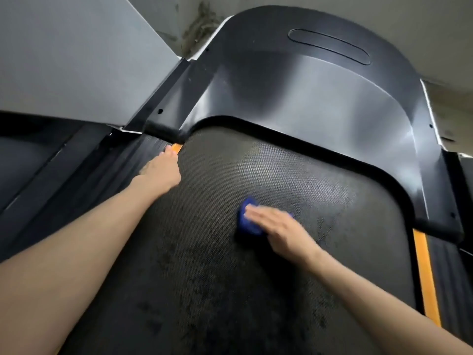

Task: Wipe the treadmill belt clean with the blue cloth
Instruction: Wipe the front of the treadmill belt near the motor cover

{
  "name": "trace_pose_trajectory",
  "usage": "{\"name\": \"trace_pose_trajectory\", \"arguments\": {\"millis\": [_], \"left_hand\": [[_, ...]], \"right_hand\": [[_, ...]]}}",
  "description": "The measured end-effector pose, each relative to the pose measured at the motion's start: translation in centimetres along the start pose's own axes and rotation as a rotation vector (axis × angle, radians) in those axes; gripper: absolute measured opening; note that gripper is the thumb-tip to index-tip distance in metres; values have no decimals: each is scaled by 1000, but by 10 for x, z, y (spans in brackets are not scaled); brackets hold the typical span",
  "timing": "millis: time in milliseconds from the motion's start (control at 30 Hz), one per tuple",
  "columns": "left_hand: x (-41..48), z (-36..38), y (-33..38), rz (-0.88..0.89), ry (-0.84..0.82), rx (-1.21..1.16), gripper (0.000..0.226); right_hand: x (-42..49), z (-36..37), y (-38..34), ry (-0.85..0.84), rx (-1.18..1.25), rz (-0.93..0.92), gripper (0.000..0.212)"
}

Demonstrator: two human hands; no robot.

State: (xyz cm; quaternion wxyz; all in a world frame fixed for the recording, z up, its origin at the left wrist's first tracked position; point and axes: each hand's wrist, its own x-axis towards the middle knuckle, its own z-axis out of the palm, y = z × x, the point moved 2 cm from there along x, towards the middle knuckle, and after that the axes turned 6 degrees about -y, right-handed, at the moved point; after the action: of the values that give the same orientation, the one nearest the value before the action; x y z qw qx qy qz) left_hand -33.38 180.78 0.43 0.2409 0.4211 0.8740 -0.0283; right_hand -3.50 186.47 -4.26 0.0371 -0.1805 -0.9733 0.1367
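The black textured treadmill belt (204,265) fills the lower middle of the head view, with dark damp blotches across it. A folded blue cloth (247,219) lies on the belt near its front end. My right hand (281,231) presses flat on the cloth with straight fingers, covering most of it; the hand looks blurred. My left hand (161,172) rests on the belt's left edge, its fingers reaching the orange strip (177,147) by the side rail.
The black motor cover (307,98) curves around the belt's front end. An orange strip (426,278) and a side rail run along the right. A grey upright panel (76,60) rises at the left. A stained wall and floor lie beyond.
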Motion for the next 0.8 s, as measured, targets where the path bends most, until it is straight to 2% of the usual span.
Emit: {"name": "trace_pose_trajectory", "arguments": {"millis": [100, 133, 167, 200, 267, 300, 333, 367, 400, 500, 533, 567, 600, 633, 733, 767, 800], "left_hand": [[1, 1, 0, 5, -14, 20, 59], [1, 2, 1, 2, -9, 25, 59], [1, 2, 2, -4, -3, 26, 59], [0, 3, 3, -12, 2, 22, 59], [1, 5, 3, -25, 20, 20, 59], [2, 5, 2, -28, 25, 23, 58], [2, 6, 1, -30, 22, 27, 59], [4, 6, 0, -25, 16, 39, 60], [5, 6, -1, -16, 7, 52, 61], [7, 8, 0, -18, -8, 30, 64], [8, 7, 2, -30, -12, 21, 64], [10, 7, 3, -46, -17, 15, 64], [11, 7, 5, -64, -25, 11, 65], [12, 6, 6, -81, -30, 9, 65], [13, 3, 6, -99, -3, 7, 59], [11, 3, 6, -101, 4, 1, 57], [8, 4, 5, -102, 10, 0, 57]], "right_hand": [[22, -17, 53, 315, 184, 765, 52], [30, -11, 44, 342, 237, 893, 50], [35, -3, 24, 311, 245, 852, 48], [33, 7, -3, 229, 246, 668, 48], [12, 22, -39, 17, 186, 128, 49], [5, 19, -33, -72, 113, -58, 52], [7, 11, -13, -109, 55, -150, 54], [15, 4, 13, -72, 14, -111, 53], [27, -4, 40, -1, 8, 55, 52], [58, -25, 106, 229, 62, 782, 47], [68, -26, 108, 259, 103, 918, 47], [78, -24, 98, 283, 146, 967, 47], [88, -18, 80, 300, 176, 935, 46], [94, -9, 56, 298, 203, 799, 46], [87, 17, -12, 76, 179, 201, 48], [83, 17, -11, -2, 124, 53, 50], [84, 13, 4, -1, 39, -15, 50]]}}
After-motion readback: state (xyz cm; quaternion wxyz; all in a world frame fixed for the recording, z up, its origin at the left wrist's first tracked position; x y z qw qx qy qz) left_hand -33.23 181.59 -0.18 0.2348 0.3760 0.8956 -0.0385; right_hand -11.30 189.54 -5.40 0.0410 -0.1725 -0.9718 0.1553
